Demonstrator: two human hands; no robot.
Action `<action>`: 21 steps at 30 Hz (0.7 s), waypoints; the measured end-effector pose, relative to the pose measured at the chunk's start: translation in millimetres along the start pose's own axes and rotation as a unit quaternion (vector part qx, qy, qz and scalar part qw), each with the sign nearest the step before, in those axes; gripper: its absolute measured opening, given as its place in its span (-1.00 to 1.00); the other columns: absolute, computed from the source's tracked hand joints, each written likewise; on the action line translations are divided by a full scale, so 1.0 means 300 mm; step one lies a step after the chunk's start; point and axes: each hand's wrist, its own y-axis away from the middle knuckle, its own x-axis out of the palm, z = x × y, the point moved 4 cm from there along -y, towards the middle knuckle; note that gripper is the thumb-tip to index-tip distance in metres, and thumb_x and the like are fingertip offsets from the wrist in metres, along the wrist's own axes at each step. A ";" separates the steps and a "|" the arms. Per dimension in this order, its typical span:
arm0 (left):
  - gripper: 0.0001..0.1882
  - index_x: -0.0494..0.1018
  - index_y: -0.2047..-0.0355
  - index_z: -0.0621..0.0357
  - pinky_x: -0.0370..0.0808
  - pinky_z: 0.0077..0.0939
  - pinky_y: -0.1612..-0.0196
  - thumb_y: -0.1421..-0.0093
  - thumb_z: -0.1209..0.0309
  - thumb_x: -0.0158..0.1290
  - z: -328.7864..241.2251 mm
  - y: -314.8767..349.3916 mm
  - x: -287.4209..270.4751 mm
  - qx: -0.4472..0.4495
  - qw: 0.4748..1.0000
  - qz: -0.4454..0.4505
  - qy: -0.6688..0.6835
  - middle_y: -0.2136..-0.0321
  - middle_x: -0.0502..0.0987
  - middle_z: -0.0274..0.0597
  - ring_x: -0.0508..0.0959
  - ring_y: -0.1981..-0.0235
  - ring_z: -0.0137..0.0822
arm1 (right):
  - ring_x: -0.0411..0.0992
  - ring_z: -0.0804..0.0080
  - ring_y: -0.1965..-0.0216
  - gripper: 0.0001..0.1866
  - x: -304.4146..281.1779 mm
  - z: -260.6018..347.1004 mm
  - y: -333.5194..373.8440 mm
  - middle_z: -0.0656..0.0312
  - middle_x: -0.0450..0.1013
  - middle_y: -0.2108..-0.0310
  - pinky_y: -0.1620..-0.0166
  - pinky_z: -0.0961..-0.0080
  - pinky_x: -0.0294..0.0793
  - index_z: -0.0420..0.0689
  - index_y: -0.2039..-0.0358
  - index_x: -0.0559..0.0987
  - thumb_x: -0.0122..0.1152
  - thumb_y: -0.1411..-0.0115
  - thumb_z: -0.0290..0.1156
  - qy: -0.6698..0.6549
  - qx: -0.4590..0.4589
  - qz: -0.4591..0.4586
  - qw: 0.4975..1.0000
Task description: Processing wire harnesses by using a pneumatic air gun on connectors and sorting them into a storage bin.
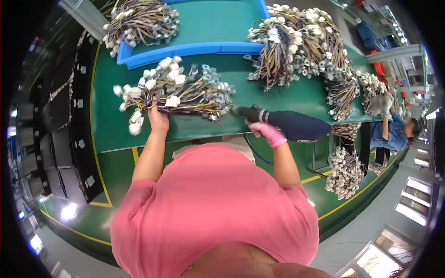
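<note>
My bare left hand (157, 116) is closed round a bundle of wire harnesses (192, 95). The bundle has yellow and dark wires, white plastic connectors at its left part and greyish ends toward the right. It lies over the green tabletop near the front edge. My right hand (269, 133), in a pink glove, is closed at the near side of a long dark blue object (296, 125). That object has a metal ring and a narrow black end pointing left toward the bundle's tips. Its kind is unclear, and most of my right fingers are hidden or blurred.
A blue tray (194, 48) stands at the back, with a harness pile (143, 21) at its left. More harness piles (301, 41) line the right side of the table (111, 106). At far right, a co-worker (389, 132) in blue handles harnesses. Another bundle (345, 173) hangs below the edge.
</note>
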 end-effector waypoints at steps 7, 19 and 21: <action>-0.61 0.36 0.13 0.25 0.40 -0.43 0.16 -0.12 0.24 0.01 -0.045 0.339 0.084 -0.153 0.786 0.321 -0.505 0.23 0.48 -0.15 0.43 0.13 -0.32 | 0.16 0.74 0.66 -0.71 0.086 0.010 -0.143 0.51 0.23 0.66 0.62 0.79 0.09 -0.01 0.54 0.41 0.17 -0.07 -0.08 0.062 0.020 -0.019 0.998; -0.52 0.26 -0.01 -0.02 0.12 -0.26 0.00 -0.02 0.35 0.03 0.167 0.206 0.368 0.450 0.472 0.260 -0.712 -0.07 0.22 -0.16 0.24 -0.04 -0.18 | 0.24 0.72 0.66 -0.73 0.116 -0.095 -0.096 0.47 0.28 0.65 0.61 0.72 0.18 -0.03 0.31 0.52 0.18 -0.05 -0.14 -0.022 -0.100 -0.141 0.985; -0.49 0.25 -0.02 0.07 0.10 -0.22 -0.04 0.00 0.38 0.03 0.154 0.225 0.353 0.432 0.483 0.289 -0.705 -0.07 0.22 -0.09 0.22 -0.07 -0.13 | 0.24 0.71 0.63 -0.73 0.142 -0.004 -0.032 0.46 0.28 0.65 0.59 0.72 0.19 -0.02 0.31 0.52 0.18 -0.06 -0.13 0.228 -0.162 -0.107 0.954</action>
